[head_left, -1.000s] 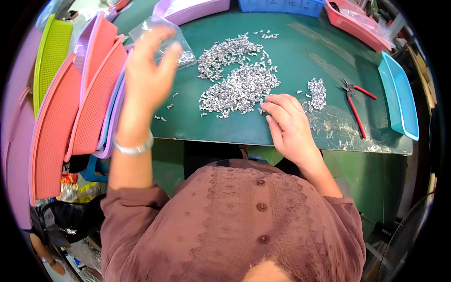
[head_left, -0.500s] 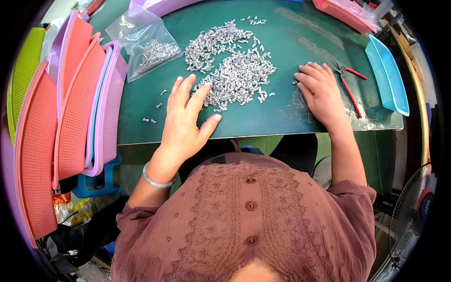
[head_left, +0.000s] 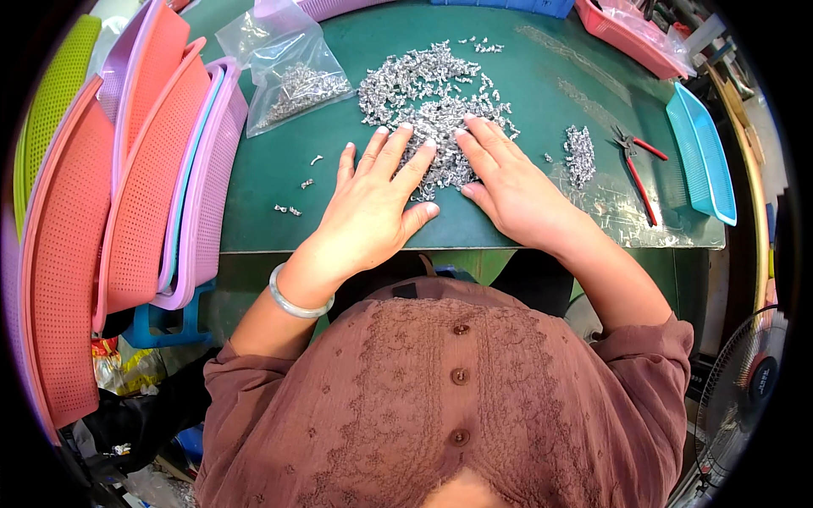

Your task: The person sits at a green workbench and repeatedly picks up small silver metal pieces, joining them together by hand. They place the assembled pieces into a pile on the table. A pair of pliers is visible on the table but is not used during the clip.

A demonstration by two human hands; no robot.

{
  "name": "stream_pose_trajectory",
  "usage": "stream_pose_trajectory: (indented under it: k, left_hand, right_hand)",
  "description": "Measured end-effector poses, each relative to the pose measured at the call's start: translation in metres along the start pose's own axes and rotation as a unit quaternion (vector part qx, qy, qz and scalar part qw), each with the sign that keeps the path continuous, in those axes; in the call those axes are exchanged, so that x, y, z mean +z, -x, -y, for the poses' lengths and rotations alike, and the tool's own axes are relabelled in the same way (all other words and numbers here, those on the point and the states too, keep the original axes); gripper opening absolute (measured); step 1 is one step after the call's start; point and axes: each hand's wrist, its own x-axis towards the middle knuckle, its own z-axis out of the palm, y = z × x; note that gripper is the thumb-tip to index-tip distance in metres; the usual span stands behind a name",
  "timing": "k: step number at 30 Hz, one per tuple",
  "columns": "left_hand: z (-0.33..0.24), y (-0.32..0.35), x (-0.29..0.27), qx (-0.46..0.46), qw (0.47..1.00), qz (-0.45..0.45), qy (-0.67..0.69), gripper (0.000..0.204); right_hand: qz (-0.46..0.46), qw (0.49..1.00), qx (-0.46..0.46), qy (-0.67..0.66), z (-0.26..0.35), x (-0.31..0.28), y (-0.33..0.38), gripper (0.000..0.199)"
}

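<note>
A large heap of small silvery metal parts (head_left: 440, 114) is spread over the green table (head_left: 322, 212). My left hand (head_left: 373, 195) lies open on the heap's near left edge, its fingers spread. Opposite it, my right hand (head_left: 512, 186) rests open on the near right side of the heap, fingers stretched forward. Parts show between the two hands; those under the fingers are hidden. A smaller cluster of metal parts (head_left: 580, 157) lies right of my right hand. Beside that cluster are red-handled pliers (head_left: 637, 173) with their handles apart.
A clear plastic bag (head_left: 298, 89) of similar parts lies left of the heap, with a few loose pieces nearer me. Stacked coloured baskets (head_left: 161, 169) stand at the left. A blue basket (head_left: 699, 152) sits at the right edge, a pink tray (head_left: 631, 41) behind. A fan (head_left: 745, 389) stands lower right.
My right hand has moved left from the smaller cluster onto the heap, uncovering that cluster. My left hand has shifted slightly right onto the heap's edge. The whole view has shifted a little.
</note>
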Motion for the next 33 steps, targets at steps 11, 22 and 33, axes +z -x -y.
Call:
stream_pose_trajectory:
  k: [11, 22, 33]
  left_hand:
    - [-0.008, -0.003, 0.004, 0.008, 0.997, -0.077, 0.031, 0.060]
    - [-0.005, -0.001, 0.014, 0.022, 0.986, -0.157, 0.051, 0.052]
    - [-0.004, 0.001, 0.016, 0.017, 0.980, -0.189, 0.065, 0.046]
  right_hand:
    - [-0.163, 0.984, 0.069, 0.028, -0.049, -0.042, 0.040, 0.018]
    - [-0.104, 0.991, -0.010, 0.086, -0.062, -0.040, 0.043, 0.010]
    - [-0.146, 0.988, 0.026, -0.044, -0.031, -0.015, 0.034, 0.011]
